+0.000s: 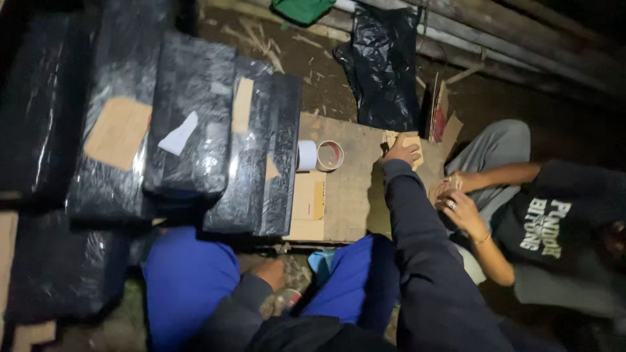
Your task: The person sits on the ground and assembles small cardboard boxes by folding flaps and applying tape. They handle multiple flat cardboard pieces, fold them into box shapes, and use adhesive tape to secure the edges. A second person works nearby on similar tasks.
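- Low in the frame's centre, the left hand (269, 272) hung between the blue-trousered knees, loosely curled and holding nothing.
- At centre right, the right hand (401, 151) pressed down on a small tan cardboard piece (412, 141); whether it gripped it could not be told.
- The piece lay on a flat brown cardboard sheet (349, 195) on the ground.
- Two tape rolls (319, 156) stood just left of it.
- Black plastic-wrapped packages (189, 124) filled the upper left.
- A co-worker's hands (456, 199) rested at right.
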